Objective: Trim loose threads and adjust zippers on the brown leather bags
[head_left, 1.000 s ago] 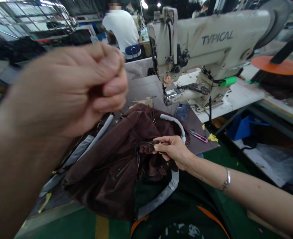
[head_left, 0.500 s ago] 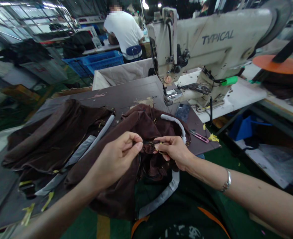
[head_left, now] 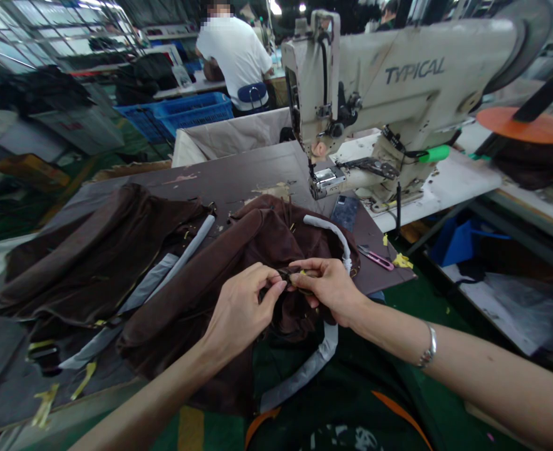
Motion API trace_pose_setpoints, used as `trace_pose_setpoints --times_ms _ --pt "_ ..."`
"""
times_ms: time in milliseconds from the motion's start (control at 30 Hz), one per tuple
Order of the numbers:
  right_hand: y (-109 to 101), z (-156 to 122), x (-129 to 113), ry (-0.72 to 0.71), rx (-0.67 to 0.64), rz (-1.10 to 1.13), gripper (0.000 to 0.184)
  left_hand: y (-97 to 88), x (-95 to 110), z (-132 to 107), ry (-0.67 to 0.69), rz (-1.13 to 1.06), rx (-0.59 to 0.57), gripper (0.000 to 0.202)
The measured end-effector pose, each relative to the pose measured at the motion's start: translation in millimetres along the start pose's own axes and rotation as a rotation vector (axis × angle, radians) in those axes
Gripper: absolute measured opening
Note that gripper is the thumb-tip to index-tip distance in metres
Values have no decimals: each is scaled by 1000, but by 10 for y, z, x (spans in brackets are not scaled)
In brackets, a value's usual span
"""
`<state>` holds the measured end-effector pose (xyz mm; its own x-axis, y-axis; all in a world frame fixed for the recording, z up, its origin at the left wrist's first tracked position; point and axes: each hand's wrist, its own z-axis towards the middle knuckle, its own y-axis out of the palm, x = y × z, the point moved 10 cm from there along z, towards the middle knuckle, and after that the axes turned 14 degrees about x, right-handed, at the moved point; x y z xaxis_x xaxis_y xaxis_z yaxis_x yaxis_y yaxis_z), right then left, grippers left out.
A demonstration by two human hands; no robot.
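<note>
A dark brown leather bag (head_left: pixel 220 275) lies bunched on the dark worktable (head_left: pixel 238 175) in front of me. My left hand (head_left: pixel 241 310) and my right hand (head_left: pixel 325 288) meet over its top edge. Both pinch the bag's dark zipper (head_left: pixel 288 274), fingertips almost touching. A white-wrapped handle (head_left: pixel 325 228) curves over the bag behind my right hand, and another wrapped strip (head_left: pixel 304 373) hangs below it. My right wrist wears a silver bracelet (head_left: pixel 427 351).
A second brown bag (head_left: pixel 93 250) lies at the left with wrapped strips. A cream sewing machine (head_left: pixel 398 88) stands at the back right, pink snips (head_left: pixel 374 257) and a phone (head_left: pixel 344 210) near it. Another person in a white shirt (head_left: pixel 233 53) sits behind, beside blue crates (head_left: pixel 182 113).
My left hand, raised close to the camera a second ago, has come down to the bag and pinched the zipper beside my right hand, then closed in toward it.
</note>
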<state>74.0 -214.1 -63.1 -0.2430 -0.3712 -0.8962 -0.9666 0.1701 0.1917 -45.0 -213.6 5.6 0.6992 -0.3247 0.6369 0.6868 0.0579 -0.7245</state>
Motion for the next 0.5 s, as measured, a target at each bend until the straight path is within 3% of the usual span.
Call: trace_pose_setpoints --times_ms 167,300,400,500 --pt "17 20 31 -74 -17 -70 29 174 -22 -17 -143 -163 -250 23" --pt "11 49 32 -95 2 -96 28 174 -8 5 -200 -217 -330 25" --pt "10 53 8 -74 18 -84 27 -9 127 109 -96 -116 -296 24" --pt "20 47 -27 -68 25 -86 28 -437 337 323 31 83 -120 26"
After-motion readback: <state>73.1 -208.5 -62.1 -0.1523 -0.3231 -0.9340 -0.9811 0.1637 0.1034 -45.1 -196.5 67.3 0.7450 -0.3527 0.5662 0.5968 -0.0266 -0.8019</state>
